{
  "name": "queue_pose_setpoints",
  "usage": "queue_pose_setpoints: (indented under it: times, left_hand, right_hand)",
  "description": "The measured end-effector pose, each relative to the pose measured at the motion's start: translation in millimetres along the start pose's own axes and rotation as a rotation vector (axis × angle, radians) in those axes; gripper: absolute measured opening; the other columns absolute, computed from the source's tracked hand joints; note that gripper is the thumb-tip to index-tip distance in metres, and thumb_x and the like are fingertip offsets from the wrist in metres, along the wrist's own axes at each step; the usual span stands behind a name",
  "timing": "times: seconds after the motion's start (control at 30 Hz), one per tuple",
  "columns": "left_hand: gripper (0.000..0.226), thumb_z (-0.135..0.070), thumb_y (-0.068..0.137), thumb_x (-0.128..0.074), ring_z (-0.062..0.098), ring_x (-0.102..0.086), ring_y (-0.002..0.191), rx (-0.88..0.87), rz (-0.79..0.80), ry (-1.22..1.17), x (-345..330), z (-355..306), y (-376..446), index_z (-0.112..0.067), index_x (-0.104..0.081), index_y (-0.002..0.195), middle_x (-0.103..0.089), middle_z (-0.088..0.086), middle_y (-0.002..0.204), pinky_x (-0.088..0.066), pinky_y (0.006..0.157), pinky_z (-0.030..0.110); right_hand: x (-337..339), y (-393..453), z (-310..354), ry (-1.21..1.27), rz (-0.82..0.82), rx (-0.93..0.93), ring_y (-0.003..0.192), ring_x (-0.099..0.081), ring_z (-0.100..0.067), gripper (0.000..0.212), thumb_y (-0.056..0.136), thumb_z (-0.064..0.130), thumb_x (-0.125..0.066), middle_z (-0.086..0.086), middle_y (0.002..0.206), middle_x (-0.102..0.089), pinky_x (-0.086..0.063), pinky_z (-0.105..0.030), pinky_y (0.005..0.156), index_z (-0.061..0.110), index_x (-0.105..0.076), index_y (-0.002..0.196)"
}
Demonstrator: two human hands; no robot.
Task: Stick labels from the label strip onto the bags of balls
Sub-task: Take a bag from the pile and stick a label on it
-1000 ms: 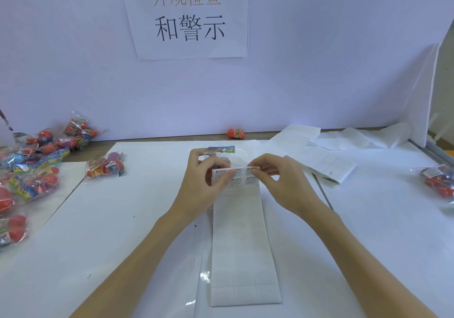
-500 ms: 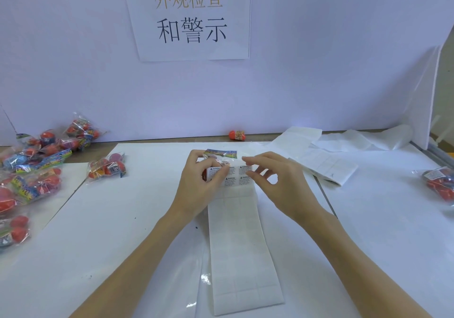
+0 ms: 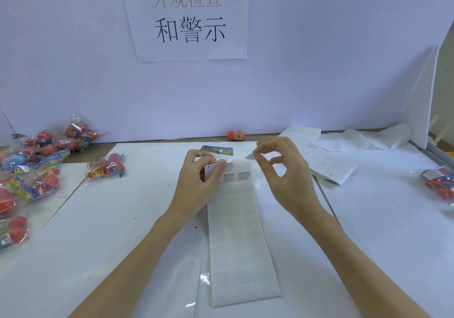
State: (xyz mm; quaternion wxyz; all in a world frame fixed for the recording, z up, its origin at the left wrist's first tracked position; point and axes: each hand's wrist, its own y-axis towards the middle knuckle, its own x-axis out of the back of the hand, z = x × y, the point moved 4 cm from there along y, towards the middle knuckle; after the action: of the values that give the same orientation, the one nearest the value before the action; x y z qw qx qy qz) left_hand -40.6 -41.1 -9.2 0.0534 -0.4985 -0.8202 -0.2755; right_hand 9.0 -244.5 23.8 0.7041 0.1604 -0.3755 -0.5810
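- The left hand (image 3: pixel 196 182) sits at the middle of the desk (image 3: pixel 122 231), its grip curled: thumb and fingers pinch the far end of the label strip (image 3: pixel 235 231) against a bag of balls (image 3: pixel 216 152) that lies under it.
- That bag is mostly hidden by the hand and the strip; only its coloured header shows past the fingers, toward the desk's back edge.
- The label strip runs from the left hand toward the near edge of the desk, flat on the white sheet; printed warning labels show only at its far end, the rest is bare backing.
- The right hand (image 3: pixel 285 170) is raised just right of the strip's far end, its grip a fine pinch of thumb and forefinger on a small label (image 3: pixel 250 156), the other fingers loosely curved.
- A pile of bagged balls (image 3: pixel 32 170) lies along the left edge of the desk, with a single bag (image 3: pixel 106 167) a little nearer the middle.
- One more bag (image 3: pixel 438 182) lies at the right edge.
- A loose red ball (image 3: pixel 236 136) rests at the back edge against the white wall.
- Folded label backing (image 3: pixel 326 163) lies toward the back right.
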Motion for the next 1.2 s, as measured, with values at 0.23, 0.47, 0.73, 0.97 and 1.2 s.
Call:
queue_pose_setpoints:
  times: [0.23,0.47,0.73,0.97,1.2]
  left_hand:
    - [0.019,-0.016,0.107,-0.057,0.012,-0.065,0.108,0.038,-0.145,-0.32,15,-6,3,-0.023,-0.074,0.112,-0.051,0.003,0.126,-0.056,0.078,0.02]
    - [0.033,0.004,0.1,-0.06,0.036,-0.062,0.122,0.007,-0.048,-0.37,14,-9,3,-0.022,-0.067,0.12,-0.06,0.011,0.133,-0.054,0.101,0.054]
    - [0.031,0.006,0.1,-0.059,0.024,-0.059,0.13,-0.212,0.121,-0.333,4,-38,-12,-0.012,-0.064,0.125,-0.053,0.005,0.136,-0.056,0.096,0.029]
    - [0.026,-0.002,0.099,-0.065,0.012,-0.059,0.127,-0.187,0.139,-0.32,3,-40,-14,-0.013,-0.066,0.122,-0.053,-0.004,0.133,-0.056,0.088,0.021]
    - [0.033,-0.003,0.091,-0.076,0.014,-0.06,0.125,-0.218,0.107,-0.272,2,-40,-13,-0.016,-0.066,0.119,-0.053,-0.003,0.131,-0.057,0.085,0.019]
  right_hand:
    - [-1,0,-9,0.2,0.013,-0.222,0.08,-0.065,-0.012,0.027,0.102,0.008,-0.06,0.009,0.084,-0.068,-0.059,-0.04,0.075,0.034,-0.068,0.098]
    - [-7,-3,0,0.24,0.119,-0.177,0.082,-0.065,-0.011,0.034,0.101,0.006,-0.062,0.011,0.083,-0.065,-0.057,-0.029,0.076,0.033,-0.07,0.121]
    - [-18,-10,6,0.279,0.184,-0.133,0.086,-0.067,-0.017,0.065,0.1,0.008,-0.068,0.01,0.084,-0.066,-0.055,-0.025,0.08,0.031,-0.035,0.152]
    - [-19,-12,7,0.187,0.208,-0.11,0.086,-0.067,-0.017,0.068,0.098,0.008,-0.068,0.01,0.085,-0.066,-0.057,-0.031,0.078,0.036,-0.036,0.151]
    - [-17,-13,7,0.057,0.179,-0.085,0.089,-0.065,-0.013,0.061,0.099,0.015,-0.068,0.013,0.091,-0.063,-0.053,-0.019,0.075,0.032,-0.038,0.149]
